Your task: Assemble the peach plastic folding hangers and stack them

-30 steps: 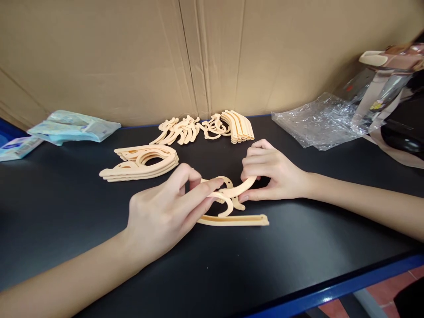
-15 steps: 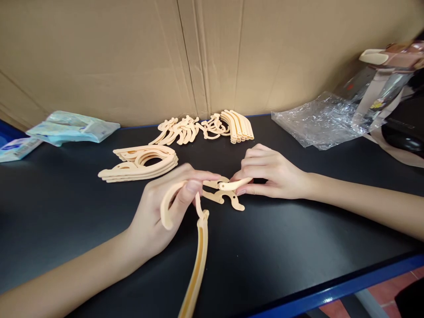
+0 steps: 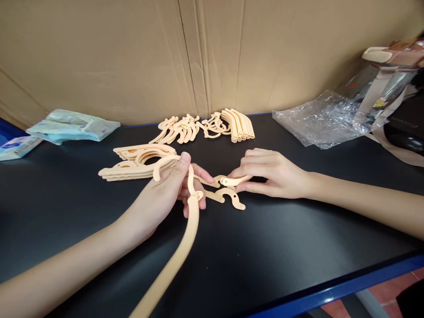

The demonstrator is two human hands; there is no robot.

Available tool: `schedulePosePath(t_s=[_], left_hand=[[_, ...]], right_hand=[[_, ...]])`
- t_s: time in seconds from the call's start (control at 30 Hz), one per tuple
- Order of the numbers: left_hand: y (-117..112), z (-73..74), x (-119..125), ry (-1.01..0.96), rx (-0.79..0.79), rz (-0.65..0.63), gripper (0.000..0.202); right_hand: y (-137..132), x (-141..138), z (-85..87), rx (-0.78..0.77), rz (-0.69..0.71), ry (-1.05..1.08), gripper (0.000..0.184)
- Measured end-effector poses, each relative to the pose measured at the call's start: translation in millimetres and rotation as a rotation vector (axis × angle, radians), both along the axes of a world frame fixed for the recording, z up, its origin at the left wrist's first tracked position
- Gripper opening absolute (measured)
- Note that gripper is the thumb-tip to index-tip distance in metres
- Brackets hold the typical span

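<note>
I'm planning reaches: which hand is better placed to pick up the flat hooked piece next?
Right hand, probably, despite holding a curved strip: it is near the curled end of the flat piece; the left hand holds a hook joined to a long strip.

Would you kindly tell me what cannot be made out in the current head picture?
In the head view:
Lower end of the long, curved, beige plastic bar below the left hand: cut off by the bottom edge.
Rear end of the curved, beige plastic piece in the right hand: covered by that hand.
Left end of the flat, hooked, beige plastic piece: behind the left hand.
Printing on the pale-blue soft packet: too small and blurred.
</note>
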State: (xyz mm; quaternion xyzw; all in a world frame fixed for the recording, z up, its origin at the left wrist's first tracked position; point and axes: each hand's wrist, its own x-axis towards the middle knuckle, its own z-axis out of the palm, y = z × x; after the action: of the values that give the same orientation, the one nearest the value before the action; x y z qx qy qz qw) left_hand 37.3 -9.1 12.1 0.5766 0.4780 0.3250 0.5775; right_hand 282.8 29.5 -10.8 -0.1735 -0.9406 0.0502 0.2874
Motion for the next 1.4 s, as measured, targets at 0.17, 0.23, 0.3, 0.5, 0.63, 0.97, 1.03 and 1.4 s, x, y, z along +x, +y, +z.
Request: schedulePosePath(t_s=[0.17,0.23,0.3,0.5,0.63,0.97,1.03,1.4], left_hand=[[-5.5,0.6,1.3,0.001,-0.036,-0.049,0.042],[-7.7,0.8,2.3,0.045,-0.023,-0.115,0.043],[-8.5,1.0,2.2,0.123,0.045,-0.149,0.044],[-3.8,-2.8,-3.7,0.204,0.117,-0.198,0.038],[-2.7,-3.7,-2.1,0.16,0.082,-0.246,0.031],[-7.8,-3.5,0.2,0.134,0.014,-0.296,0.036],[-7.9,-3.1,-0.7,0.111,0.026,-0.295,0.035],[-5.3,-5.0,-7.8,0.013,-0.023,-0.33,0.024]], right_hand=[[0.4,0.1,-0.5,-0.032,-0.004,-0.021,0.021],[0.3,0.3,-0.6,-0.031,-0.001,-0.024,0.022],[0.3,0.6,-0.4,-0.024,0.0,-0.025,0.022],[0.2,1.4,0.3,-0.001,-0.001,-0.022,0.022],[-5.0,-0.4,0.1,-0.006,0.036,-0.007,0.022],[-20.4,-8.1,3.2,0.173,0.069,-0.055,0.024],[-19.4,-7.3,2.7,0.172,0.068,-0.042,0.023],[-16.9,-6.2,1.9,0.033,0.044,-0.057,0.026]])
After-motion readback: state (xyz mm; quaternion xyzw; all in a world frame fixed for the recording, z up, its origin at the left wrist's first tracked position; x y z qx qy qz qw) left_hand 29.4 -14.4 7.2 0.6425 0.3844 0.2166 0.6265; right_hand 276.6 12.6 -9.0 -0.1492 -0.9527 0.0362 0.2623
